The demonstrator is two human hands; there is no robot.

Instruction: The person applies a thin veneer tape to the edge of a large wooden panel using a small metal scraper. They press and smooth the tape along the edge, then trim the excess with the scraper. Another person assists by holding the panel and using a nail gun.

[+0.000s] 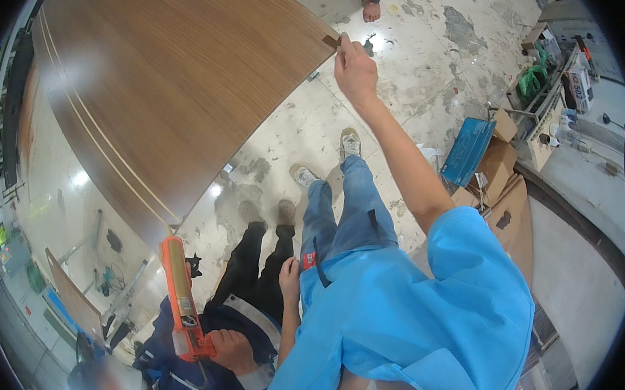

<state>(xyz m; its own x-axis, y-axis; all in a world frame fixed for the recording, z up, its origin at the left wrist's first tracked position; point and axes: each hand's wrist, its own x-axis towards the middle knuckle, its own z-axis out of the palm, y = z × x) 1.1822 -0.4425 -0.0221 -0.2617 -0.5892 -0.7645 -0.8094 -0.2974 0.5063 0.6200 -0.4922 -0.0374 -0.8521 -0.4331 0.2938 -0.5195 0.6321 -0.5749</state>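
My right hand [356, 69] is stretched out to the far corner of a large brown wood-grain panel [202, 65]. Its fingers are pinched on a small dark brown strip [331, 42] at that corner. Beside my left thigh hangs my left hand [289, 278], away from the panel; its fingers are mostly hidden from above. At the panel's near corner, a co-worker's hand [233, 350] grips an orange caulking gun [180, 298] with a yellowish cartridge. The gun's tip is close to two pale parallel lines [105, 137] running along the panel.
The co-worker in a dark jacket [188, 388] stands close on my left. Another person's foot [371, 11] shows at the top. To my right are cardboard boxes [497, 164], a blue box [469, 151] and a cluttered rack [545, 99]. The pale floor [419, 64] is stained.
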